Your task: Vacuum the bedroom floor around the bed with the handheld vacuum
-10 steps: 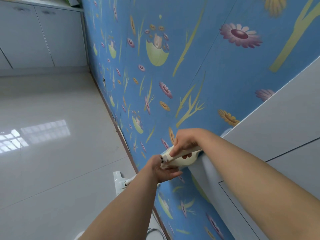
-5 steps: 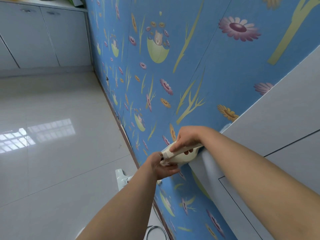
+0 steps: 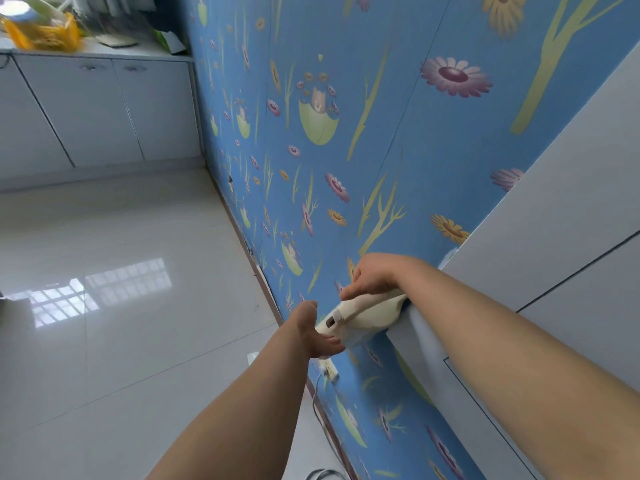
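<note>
Getting the handheld vacuum (image 3: 360, 315) out beside the white cabinet (image 3: 554, 237), my right hand (image 3: 375, 275) gripped its handle, left hand (image 3: 317, 329) cupped its nose, so next probably meant lowering it floorward.

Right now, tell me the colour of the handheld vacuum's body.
The handheld vacuum is cream-white, seen in the head view, the only one.

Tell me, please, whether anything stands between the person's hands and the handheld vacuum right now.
Nothing visible does. The right hand already lies over the top of the handheld vacuum, and the left hand touches its front end from below. The vacuum sits against the blue flowered wall, beside the white cabinet.
</note>
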The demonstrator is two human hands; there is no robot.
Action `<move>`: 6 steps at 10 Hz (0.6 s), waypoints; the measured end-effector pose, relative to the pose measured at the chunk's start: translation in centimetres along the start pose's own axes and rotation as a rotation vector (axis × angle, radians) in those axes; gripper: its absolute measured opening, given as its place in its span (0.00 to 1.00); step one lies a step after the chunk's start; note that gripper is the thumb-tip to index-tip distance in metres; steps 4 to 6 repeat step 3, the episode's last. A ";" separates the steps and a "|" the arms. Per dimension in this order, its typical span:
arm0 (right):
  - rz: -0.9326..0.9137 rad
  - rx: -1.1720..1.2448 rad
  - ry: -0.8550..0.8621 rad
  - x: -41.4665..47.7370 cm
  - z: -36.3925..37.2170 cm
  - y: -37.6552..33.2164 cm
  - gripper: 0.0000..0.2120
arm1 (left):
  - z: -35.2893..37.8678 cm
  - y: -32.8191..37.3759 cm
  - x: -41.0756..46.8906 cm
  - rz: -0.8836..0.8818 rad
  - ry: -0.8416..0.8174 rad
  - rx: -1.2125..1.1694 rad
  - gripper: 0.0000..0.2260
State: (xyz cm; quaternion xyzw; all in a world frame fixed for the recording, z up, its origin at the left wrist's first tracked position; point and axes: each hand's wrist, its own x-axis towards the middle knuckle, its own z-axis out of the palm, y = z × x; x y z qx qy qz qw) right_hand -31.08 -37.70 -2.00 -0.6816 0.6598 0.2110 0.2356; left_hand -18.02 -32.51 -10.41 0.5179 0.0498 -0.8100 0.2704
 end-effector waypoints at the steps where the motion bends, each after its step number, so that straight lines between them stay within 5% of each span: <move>1: 0.001 -0.041 -0.005 -0.2 0.2 -0.5 0.23 | -0.3 0.0 -1.0 0.020 -0.003 0.027 0.31; 3: -0.019 -0.060 0.026 -0.9 0.1 -1.7 0.36 | -1.6 0.6 -2.3 0.121 -0.032 0.090 0.31; 6: -0.019 -0.060 0.026 -0.9 0.1 -1.7 0.36 | -1.6 0.6 -2.3 0.121 -0.032 0.090 0.31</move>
